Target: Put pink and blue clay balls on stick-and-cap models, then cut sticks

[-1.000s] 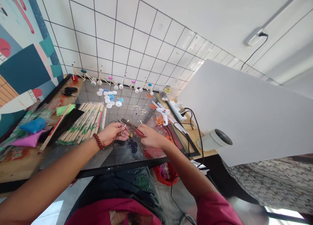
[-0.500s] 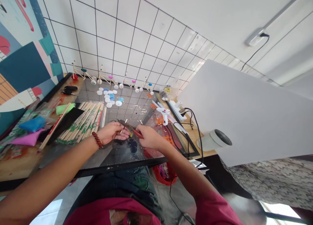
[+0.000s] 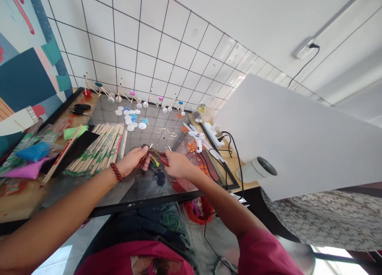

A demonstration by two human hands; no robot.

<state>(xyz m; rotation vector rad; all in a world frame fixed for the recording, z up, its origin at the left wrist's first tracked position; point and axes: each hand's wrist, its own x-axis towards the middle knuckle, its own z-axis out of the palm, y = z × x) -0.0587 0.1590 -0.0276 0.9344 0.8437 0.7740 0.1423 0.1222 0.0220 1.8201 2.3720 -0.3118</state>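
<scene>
My left hand [image 3: 135, 160], with a red bead bracelet on the wrist, pinches a small pale stick [image 3: 151, 146] over the dark glass table. Closed around the red handle of a cutting tool [image 3: 163, 161] is my right hand [image 3: 179, 165]. The tool's dark jaws reach to my left fingertips, by the stick. A small yellow piece [image 3: 155, 161] shows just below the jaws. Paper-wrapped chopsticks [image 3: 100, 147] lie in a bundle left of my hands. Behind them are white and blue discs [image 3: 131, 117].
A white glue gun [image 3: 197, 139] stands right of my hands, beside a power strip [image 3: 213, 132] with black cables. Small stick models [image 3: 153, 99] line the back edge. Coloured clay packs [image 3: 32, 151] lie left; a grey cylinder [image 3: 256, 170] is at the right.
My left fingers have curled in from a spread palm to a pinch on the stick. The tool has shifted slightly beside them. The whole view has moved a little.
</scene>
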